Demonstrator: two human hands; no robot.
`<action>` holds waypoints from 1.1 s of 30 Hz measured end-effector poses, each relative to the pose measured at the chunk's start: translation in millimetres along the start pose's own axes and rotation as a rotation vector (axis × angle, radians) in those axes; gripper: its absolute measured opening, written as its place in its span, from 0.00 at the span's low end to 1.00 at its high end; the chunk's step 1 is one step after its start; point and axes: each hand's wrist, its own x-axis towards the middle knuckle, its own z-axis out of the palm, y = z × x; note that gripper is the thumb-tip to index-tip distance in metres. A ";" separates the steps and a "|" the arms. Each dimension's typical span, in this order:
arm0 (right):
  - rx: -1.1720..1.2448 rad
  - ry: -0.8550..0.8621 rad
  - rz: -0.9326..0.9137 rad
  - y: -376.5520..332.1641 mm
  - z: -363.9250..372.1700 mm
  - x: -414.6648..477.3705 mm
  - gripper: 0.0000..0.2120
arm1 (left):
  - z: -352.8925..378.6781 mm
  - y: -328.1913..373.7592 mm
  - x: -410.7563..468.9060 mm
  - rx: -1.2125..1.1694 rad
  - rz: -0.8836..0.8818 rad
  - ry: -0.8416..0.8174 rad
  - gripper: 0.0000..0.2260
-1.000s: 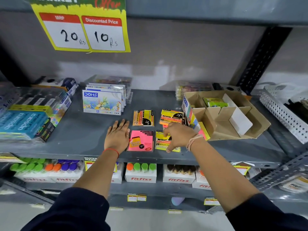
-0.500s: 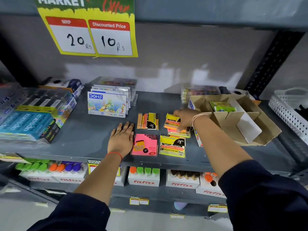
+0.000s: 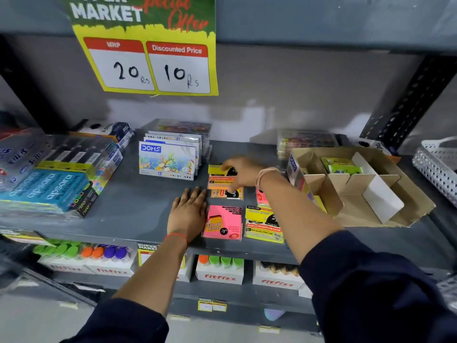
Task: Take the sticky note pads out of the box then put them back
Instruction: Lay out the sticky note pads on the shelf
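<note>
Fingers: right hand (image 3: 243, 173) blurred, curled on orange-yellow pad (image 3: 220, 178); whether clamped, can't tell.
Left hand (image 3: 189, 214): flat on shelf (image 3: 138, 201), fingers together, holding nothing.
Pads: pink pad (image 3: 222, 222) at 3 o'clock of left hand, yellow pad (image 3: 263, 225) partly under right forearm.
Box (image 3: 358, 184): 3 o'clock, green pad (image 3: 342, 164) inside.

Left of the box (image 3: 366, 191), the shelf (image 3: 138, 204) is crowded by pads (image 3: 222, 222), both hands and the right forearm. Bare shelf is left further left, before the pencil packs (image 3: 49, 184). The box's front compartments are open from above.
</note>
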 end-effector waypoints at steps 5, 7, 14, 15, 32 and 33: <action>-0.025 -0.103 0.053 8.4 24.8 9.3 0.30 | 1.5 -1.6 0.4 -0.003 0.014 0.013 0.21; 0.067 -0.095 0.064 13.8 17.6 6.3 0.32 | 1.5 -1.8 0.2 -0.005 0.015 0.007 0.21; -0.285 -0.355 0.311 56.4 -28.0 -19.9 0.39 | 0.7 -0.3 -0.7 -0.012 0.022 0.003 0.20; -0.311 -0.378 0.320 59.5 -23.3 -22.2 0.39 | 0.6 -0.3 -0.5 -0.014 0.019 0.001 0.20; 1.021 -0.220 0.064 53.3 -20.8 -47.7 0.23 | -1.5 1.0 -2.3 -0.001 0.019 0.000 0.20; 0.932 -0.212 0.039 46.8 -17.7 -49.4 0.16 | -1.7 1.3 -2.1 -0.002 0.018 -0.003 0.20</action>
